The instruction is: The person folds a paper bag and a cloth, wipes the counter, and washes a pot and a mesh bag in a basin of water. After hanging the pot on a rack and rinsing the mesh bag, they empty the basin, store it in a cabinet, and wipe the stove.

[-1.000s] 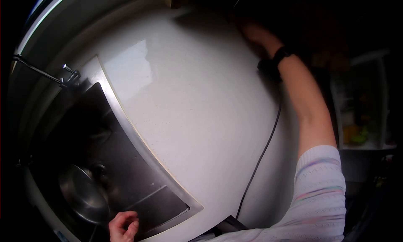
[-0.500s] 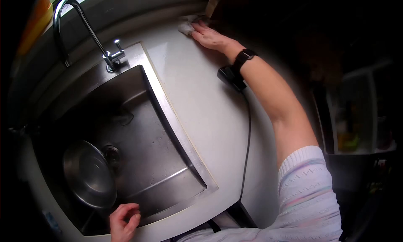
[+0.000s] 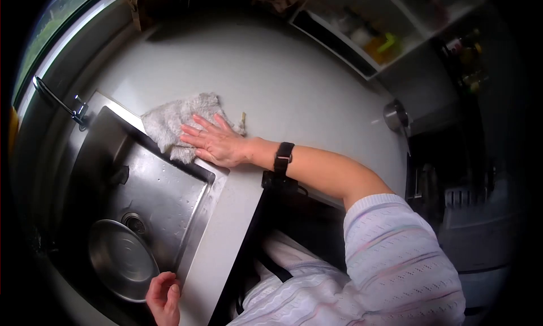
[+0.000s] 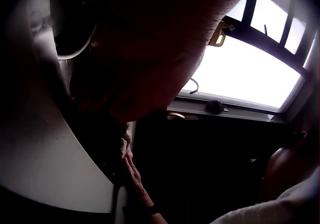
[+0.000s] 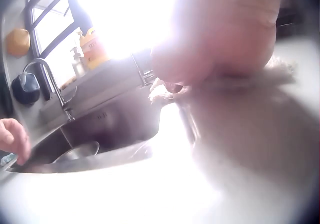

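My right hand (image 3: 218, 144) lies flat with fingers spread on a fluffy pale grey cloth (image 3: 180, 118). The cloth is on the white counter at the right rim of the steel sink, and one edge overlaps that rim. A small yellowish loop (image 3: 244, 120) shows at its far corner. My left hand (image 3: 164, 298) hangs with loosely curled fingers over the sink's front edge, holding nothing. Beside it, a round metal pan (image 3: 121, 261) stands tilted in the sink (image 3: 161, 184), near the drain. From the right wrist camera, the cloth (image 5: 161, 94) peeks out under my hand.
A chrome tap (image 3: 59, 102) rises at the sink's back. Behind it, a yellow bottle (image 5: 93, 48) stands by the bright window. An open white-framed shelf (image 3: 367, 35) and a small metal pot (image 3: 395, 115) are past the counter's far right. A dark piece (image 3: 120, 175) lies in the sink.
My right hand has come from the counter's far end, by the wall, to the sink's right rim, sliding the cloth with it. The head view has turned; my left hand stays by the sink.
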Demonstrator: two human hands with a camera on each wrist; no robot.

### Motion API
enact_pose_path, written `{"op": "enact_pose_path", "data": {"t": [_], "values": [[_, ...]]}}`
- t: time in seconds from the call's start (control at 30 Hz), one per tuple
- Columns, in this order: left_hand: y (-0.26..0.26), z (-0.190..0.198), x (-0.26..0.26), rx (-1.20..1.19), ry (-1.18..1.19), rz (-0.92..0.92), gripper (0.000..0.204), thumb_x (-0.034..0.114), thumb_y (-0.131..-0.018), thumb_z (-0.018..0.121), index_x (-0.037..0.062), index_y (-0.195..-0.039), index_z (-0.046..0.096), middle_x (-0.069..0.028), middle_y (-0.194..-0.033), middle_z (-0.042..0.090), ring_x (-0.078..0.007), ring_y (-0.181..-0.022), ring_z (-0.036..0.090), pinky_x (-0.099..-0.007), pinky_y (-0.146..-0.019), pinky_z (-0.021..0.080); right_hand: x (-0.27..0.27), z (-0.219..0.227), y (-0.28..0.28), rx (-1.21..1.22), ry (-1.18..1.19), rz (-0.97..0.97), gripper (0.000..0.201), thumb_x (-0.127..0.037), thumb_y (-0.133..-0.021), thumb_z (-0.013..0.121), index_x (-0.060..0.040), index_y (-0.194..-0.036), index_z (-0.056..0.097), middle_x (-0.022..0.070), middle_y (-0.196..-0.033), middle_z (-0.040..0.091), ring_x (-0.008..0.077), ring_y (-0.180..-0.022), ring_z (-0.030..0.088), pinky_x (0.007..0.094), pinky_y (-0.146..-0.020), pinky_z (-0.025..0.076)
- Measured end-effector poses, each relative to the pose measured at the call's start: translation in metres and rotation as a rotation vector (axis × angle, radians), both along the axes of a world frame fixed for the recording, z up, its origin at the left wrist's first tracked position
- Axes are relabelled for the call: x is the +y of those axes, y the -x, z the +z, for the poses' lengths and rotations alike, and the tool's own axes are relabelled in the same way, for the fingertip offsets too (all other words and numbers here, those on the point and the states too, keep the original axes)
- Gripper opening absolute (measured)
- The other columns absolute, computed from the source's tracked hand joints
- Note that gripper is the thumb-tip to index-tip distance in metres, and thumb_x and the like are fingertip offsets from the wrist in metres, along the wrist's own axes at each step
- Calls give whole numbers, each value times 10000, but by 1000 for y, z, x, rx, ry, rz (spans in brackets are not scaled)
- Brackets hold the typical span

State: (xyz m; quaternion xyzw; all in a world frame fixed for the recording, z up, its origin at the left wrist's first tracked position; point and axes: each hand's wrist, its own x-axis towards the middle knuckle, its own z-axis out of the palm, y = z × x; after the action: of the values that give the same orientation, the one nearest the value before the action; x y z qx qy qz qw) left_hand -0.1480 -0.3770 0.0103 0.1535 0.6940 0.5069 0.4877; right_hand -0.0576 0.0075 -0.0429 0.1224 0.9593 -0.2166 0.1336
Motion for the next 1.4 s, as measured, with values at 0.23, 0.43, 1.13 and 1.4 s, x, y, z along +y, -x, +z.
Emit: {"op": "enact_pose_path", "data": {"t": [0.23, 0.43, 1.13, 1.4], "values": [[0, -27, -37, 116, -62, -152, 261, -9, -857, 551, -27, -1118, 557, -72, -1002, 607, -134, -912, 565, -235, -837, 436, -54, -14, -204, -9, -123, -487, 500, -312, -952, 334, -221, -1424, 197, -10, -1501, 100, 235, -1386, 7, 480, -1093, 13], [-9, -42, -68, 210, -84, -44, 243, 67, -827, 616, -12, -1054, 577, -43, -943, 594, -118, -843, 564, -232, -763, 447, 10, -74, -372, 30, -452, -1047, 484, -314, -926, 369, -144, -1376, 316, 11, -1477, 207, 243, -1361, 155, 508, -1042, 192], [-39, -52, -18, 770, -98, 107, 571, 63, -696, 641, 61, -1241, 473, -133, -1188, 495, -228, -988, 542, -300, -834, 458, -242, -53, -4, 568, 288, -55, 253, -127, -819, 538, -136, -1068, 581, 45, -1064, 601, 212, -1152, 486, 497, -1011, 193], [-34, -64, -7, 998, -156, -132, 704, 173, -679, 683, 91, -1310, 383, -175, -1278, 416, -374, -1183, 378, -436, -966, 327, -244, -8, -33, 411, 930, -245, 294, -137, -828, 567, -25, -1100, 568, 106, -1065, 616, 216, -977, 587, 325, -888, 420]]}}
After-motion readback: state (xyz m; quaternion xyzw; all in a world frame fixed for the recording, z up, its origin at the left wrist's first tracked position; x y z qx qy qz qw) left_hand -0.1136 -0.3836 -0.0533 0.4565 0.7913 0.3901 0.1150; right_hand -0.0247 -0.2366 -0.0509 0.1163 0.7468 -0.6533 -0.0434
